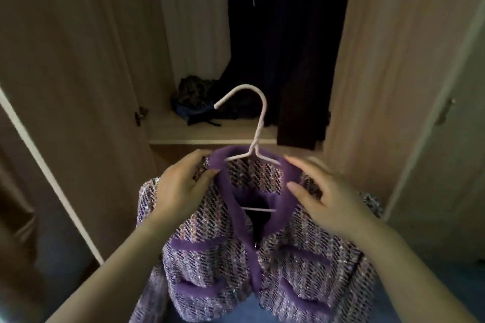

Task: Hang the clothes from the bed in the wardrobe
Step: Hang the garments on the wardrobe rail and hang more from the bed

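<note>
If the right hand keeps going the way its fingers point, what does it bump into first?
The purple collar of the jacket, just ahead of the right hand; they may already touch, blur hides that. The white hanger lies beyond it.

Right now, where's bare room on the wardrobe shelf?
Bare: the shelf front strip, between the left door and the dark hanging clothes, ahead of the crumpled bundle. Crowded: the right side, where those clothes reach the shelf.

A purple tweed cardigan point(215, 252) with plush violet trim hangs front-on from a white wire hanger point(258, 123), hook up, just before the open wardrobe point(199, 136).
</note>
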`<action>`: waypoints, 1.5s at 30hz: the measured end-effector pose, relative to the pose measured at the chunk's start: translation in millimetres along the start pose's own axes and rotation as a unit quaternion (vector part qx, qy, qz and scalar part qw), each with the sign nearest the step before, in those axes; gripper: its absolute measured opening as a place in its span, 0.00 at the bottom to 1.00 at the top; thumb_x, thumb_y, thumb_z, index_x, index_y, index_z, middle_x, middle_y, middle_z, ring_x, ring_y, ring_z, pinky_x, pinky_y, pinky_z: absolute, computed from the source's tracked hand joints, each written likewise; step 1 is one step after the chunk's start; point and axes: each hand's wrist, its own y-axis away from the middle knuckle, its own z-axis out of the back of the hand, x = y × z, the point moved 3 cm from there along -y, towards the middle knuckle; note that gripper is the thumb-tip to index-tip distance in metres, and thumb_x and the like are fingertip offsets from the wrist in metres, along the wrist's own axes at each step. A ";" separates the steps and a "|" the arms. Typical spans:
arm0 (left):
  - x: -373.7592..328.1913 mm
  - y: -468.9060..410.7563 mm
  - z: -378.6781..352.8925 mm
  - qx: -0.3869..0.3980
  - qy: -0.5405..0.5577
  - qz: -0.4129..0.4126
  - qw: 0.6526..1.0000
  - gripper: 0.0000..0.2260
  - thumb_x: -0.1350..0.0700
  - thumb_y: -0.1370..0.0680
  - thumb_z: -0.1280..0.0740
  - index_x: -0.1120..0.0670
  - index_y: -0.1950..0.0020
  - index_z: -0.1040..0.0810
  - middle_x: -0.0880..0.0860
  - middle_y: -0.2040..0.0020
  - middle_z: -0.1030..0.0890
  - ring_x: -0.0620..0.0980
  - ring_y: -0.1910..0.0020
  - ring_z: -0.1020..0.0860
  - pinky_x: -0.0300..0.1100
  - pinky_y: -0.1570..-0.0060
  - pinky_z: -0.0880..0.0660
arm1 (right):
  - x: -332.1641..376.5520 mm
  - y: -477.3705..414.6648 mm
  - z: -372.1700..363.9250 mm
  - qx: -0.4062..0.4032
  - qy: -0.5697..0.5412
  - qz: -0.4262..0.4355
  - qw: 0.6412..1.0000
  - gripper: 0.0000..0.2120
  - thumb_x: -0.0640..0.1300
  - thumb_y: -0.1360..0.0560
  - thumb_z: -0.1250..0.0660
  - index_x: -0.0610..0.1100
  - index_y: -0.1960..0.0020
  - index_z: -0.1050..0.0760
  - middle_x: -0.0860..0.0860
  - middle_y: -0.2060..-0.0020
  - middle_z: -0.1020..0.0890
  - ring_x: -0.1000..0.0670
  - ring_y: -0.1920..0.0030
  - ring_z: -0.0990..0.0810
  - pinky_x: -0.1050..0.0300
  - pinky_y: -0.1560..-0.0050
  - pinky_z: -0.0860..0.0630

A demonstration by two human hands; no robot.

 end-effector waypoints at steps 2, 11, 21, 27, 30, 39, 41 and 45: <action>30.3 -44.5 3.3 -0.036 0.013 0.001 0.999 0.20 0.39 0.27 0.43 0.46 0.42 0.24 0.43 0.52 0.19 0.46 0.54 0.22 0.44 0.60 0.28 | -10.3 -55.6 0.7 0.005 0.008 0.024 1.000 0.21 0.51 0.23 0.39 0.57 0.30 0.35 0.63 0.41 0.30 0.63 0.41 0.30 0.68 0.43 0.32; 102.6 -284.3 6.4 -0.110 0.007 -0.073 0.991 0.15 0.39 0.26 0.41 0.41 0.42 0.26 0.37 0.53 0.22 0.40 0.59 0.24 0.34 0.64 0.30 | -36.3 -291.4 32.6 -0.202 0.076 0.117 0.969 0.16 0.44 0.27 0.30 0.49 0.40 0.22 0.62 0.52 0.22 0.62 0.52 0.23 0.74 0.50 0.32; 147.6 -568.5 7.8 -0.149 0.010 -0.166 0.975 0.15 0.43 0.23 0.38 0.45 0.38 0.26 0.46 0.41 0.22 0.48 0.44 0.24 0.48 0.47 0.26 | -56.7 -530.5 82.4 -0.362 0.161 0.168 0.903 0.14 0.48 0.27 0.32 0.51 0.41 0.21 0.61 0.56 0.21 0.51 0.62 0.19 0.53 0.63 0.22; 175.8 -698.8 11.5 -0.242 -0.049 -0.183 0.952 0.21 0.41 0.23 0.43 0.48 0.34 0.27 0.52 0.41 0.26 0.52 0.40 0.28 0.48 0.41 0.30 | -66.8 -668.6 112.5 -0.404 0.194 0.143 0.882 0.12 0.48 0.26 0.32 0.55 0.42 0.21 0.55 0.53 0.18 0.51 0.60 0.21 0.56 0.61 0.25; 198.5 -743.3 6.8 -0.255 -0.072 -0.192 0.945 0.23 0.41 0.22 0.46 0.48 0.30 0.31 0.52 0.37 0.29 0.51 0.38 0.30 0.43 0.40 0.33 | -67.0 -729.4 125.0 -0.428 0.212 0.131 0.869 0.11 0.51 0.26 0.32 0.57 0.44 0.21 0.56 0.54 0.17 0.51 0.58 0.20 0.55 0.61 0.24; 234.4 -864.0 26.5 -0.209 -0.138 -0.179 0.952 0.23 0.41 0.20 0.46 0.43 0.25 0.43 0.49 0.25 0.42 0.51 0.28 0.40 0.44 0.31 0.40 | -14.1 -866.5 166.9 -0.463 0.235 0.116 0.847 0.10 0.51 0.23 0.36 0.59 0.43 0.22 0.55 0.47 0.19 0.50 0.47 0.22 0.59 0.61 0.30; 229.8 -891.0 42.5 -0.219 -0.127 -0.188 0.949 0.23 0.41 0.20 0.46 0.42 0.25 0.42 0.49 0.26 0.39 0.52 0.30 0.37 0.46 0.34 0.36 | -0.1 -892.6 181.2 -0.469 0.243 0.098 0.844 0.11 0.51 0.23 0.36 0.59 0.43 0.23 0.54 0.47 0.19 0.49 0.48 0.22 0.57 0.61 0.28; 222.6 -936.0 70.2 -0.242 -0.098 -0.211 0.942 0.23 0.42 0.21 0.45 0.44 0.26 0.40 0.51 0.27 0.36 0.53 0.31 0.34 0.47 0.36 0.33 | 29.7 -934.5 208.8 -0.493 0.261 0.058 0.828 0.11 0.50 0.23 0.37 0.58 0.42 0.23 0.52 0.50 0.18 0.48 0.51 0.21 0.56 0.63 0.27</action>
